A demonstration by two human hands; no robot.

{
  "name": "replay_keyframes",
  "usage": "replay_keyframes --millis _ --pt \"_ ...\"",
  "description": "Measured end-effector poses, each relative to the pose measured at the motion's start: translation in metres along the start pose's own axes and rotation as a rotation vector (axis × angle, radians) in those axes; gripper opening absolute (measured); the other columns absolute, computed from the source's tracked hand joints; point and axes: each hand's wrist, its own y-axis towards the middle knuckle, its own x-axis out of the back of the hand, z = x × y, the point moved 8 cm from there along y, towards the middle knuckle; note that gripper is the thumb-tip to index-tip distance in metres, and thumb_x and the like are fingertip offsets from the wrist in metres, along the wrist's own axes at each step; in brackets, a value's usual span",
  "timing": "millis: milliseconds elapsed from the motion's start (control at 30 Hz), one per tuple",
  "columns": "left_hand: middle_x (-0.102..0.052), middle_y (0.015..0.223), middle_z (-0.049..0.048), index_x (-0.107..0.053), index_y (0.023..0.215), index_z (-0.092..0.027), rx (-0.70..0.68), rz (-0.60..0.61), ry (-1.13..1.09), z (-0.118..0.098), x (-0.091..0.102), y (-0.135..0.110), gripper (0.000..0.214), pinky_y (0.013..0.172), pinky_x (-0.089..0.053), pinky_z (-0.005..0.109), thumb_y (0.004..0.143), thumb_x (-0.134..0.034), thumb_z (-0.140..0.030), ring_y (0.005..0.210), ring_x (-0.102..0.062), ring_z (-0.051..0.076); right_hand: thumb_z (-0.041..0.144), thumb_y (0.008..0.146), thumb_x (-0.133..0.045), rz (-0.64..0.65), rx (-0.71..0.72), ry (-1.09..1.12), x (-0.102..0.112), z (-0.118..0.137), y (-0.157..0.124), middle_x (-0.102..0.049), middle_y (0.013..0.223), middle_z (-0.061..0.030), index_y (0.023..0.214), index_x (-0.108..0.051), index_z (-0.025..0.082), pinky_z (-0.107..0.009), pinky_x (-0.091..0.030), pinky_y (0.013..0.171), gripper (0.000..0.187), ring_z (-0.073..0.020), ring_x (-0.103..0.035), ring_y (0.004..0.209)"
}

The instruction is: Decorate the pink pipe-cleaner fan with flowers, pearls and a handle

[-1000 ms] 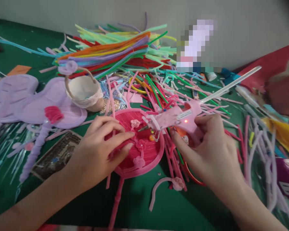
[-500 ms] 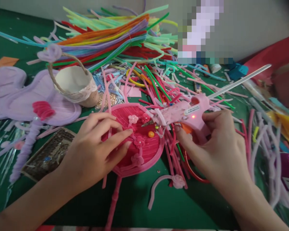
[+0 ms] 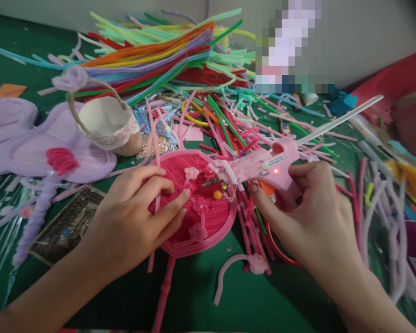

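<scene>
A round pink fan with a fuzzy rim and handle lies flat on the green table. Small pink flowers with bead centres sit on its face, beside a loose-looking orange bead charm. My left hand rests over the fan's left side, fingers spread and slightly bent, one fingertip touching near a flower; its thumb is hidden. My right hand is wrapped round the handle of a pink glue gun. The gun's light glows orange, and its nozzle points at the fan's flowers, close to my left fingertips. A clear glue stick juts from its back.
Colourful pipe cleaners are heaped at the back. Left stand a small basket, a lilac butterfly-shaped fan and a dark box. A flower on a stem lies in front; orange-handled scissors lie partly under my right hand.
The glue gun has shifted very slightly left, with its nozzle still over the fan. My left hand stays on the fan, its fingers a little more bent.
</scene>
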Motion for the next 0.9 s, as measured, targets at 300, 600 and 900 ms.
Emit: replay_keyframes --millis 300,600,900 --pt "-0.064 0.091 0.0072 -0.07 0.101 -0.02 0.123 -0.072 -0.111 0.011 0.012 0.001 0.017 0.089 -0.05 0.045 0.085 -0.066 -0.016 0.101 -0.057 0.027 0.057 0.079 -0.065 0.014 0.028 -0.025 -0.002 0.003 0.0 -0.042 0.059 0.0086 0.093 -0.04 0.024 -0.023 -0.029 0.04 0.043 -0.0102 -0.04 0.042" --pt "-0.062 0.094 0.0094 -0.072 0.108 -0.021 0.061 0.021 -0.068 0.007 -0.003 0.002 0.022 0.084 -0.049 0.047 0.089 -0.063 -0.024 0.101 -0.055 0.03 0.057 0.078 -0.065 0.032 0.001 -0.024 -0.005 0.001 0.0 -0.046 0.061 0.0075 0.093 -0.04 0.025 -0.024 -0.03 0.041 0.043 -0.0107 -0.042 0.043" --pt "-0.064 0.087 0.0105 -0.073 0.104 -0.016 -0.081 0.027 0.131 -0.005 -0.005 0.005 0.024 0.083 -0.051 0.049 0.09 -0.061 -0.031 0.096 -0.058 0.031 0.062 0.077 -0.064 0.058 -0.04 -0.039 -0.005 -0.003 -0.001 -0.047 0.059 0.0062 0.094 -0.044 0.024 -0.024 -0.031 0.043 0.046 -0.0137 -0.047 0.045"
